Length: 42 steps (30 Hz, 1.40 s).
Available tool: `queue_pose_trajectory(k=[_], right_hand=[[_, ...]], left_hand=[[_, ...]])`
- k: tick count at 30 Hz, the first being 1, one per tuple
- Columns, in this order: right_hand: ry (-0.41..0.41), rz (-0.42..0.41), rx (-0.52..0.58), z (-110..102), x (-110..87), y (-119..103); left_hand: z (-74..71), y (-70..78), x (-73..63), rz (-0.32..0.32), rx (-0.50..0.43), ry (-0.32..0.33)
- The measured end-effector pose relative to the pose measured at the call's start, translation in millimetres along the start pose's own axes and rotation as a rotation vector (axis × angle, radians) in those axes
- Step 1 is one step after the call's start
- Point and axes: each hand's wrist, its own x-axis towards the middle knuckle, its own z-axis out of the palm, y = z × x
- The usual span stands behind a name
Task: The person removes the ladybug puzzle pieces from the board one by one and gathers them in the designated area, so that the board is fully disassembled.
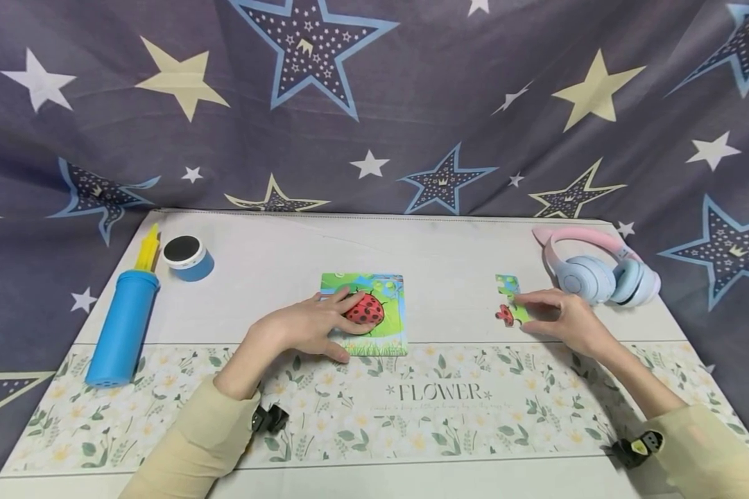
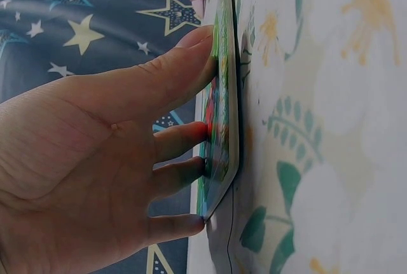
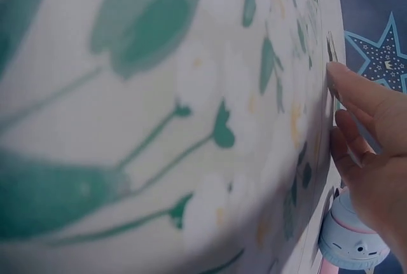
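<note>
A square ladybug jigsaw puzzle (image 1: 387, 331) in a thin tray lies at the middle of the table. My left hand (image 1: 315, 324) rests on its left side with fingers spread. In the left wrist view, the thumb and fingertips touch the puzzle's face (image 2: 224, 121). To the right, my right hand (image 1: 564, 319) pinches the right edge of a puzzle piece (image 1: 505, 316) with red and black ladybug print, between thumb and fingers. A green and blue piece part (image 1: 508, 283) shows just above it. The right wrist view shows only a thin piece edge (image 3: 331, 46) at the fingertips.
Pink and blue headphones (image 1: 589, 277) lie just beyond my right hand. At the far left are a blue hand pump (image 1: 123, 326) with a yellow nozzle and a small round blue and white speaker (image 1: 193, 267). A star-patterned curtain (image 1: 374, 104) hangs behind the table.
</note>
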Motion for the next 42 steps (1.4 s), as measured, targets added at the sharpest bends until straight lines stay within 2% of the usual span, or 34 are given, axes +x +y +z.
queue_pose_trajectory(k=[6,16,20,24,34,39,42], right_hand=[[0.005,-0.013,-0.066,-1,0.0,0],[0.015,-0.036,-0.093,-3,0.9,3],[0.035,-0.045,-0.047,-3,3.7,1],[0.074,-0.088,-0.004,-1,14.8,-8],[0.133,-0.075,0.183,15,62.9,-58],[0.191,-0.091,0.324,30,78.5,-79],[0.212,-0.092,0.393,41,83.9,-91]], left_hand=[[-0.5,-0.1,0.6,0.009,-0.004,0.002],[-0.3,-0.2,0.6,0.006,-0.013,-0.003],[0.7,-0.1,-0.7,0.004,-0.017,-0.001],[0.9,-0.6,-2.1,0.013,-0.006,0.006],[-0.9,-4.5,-3.7,0.024,-0.010,0.004],[-3.9,-7.3,-4.2,0.035,-0.049,-0.006],[-5.0,-9.9,-7.8,0.044,-0.057,0.013]])
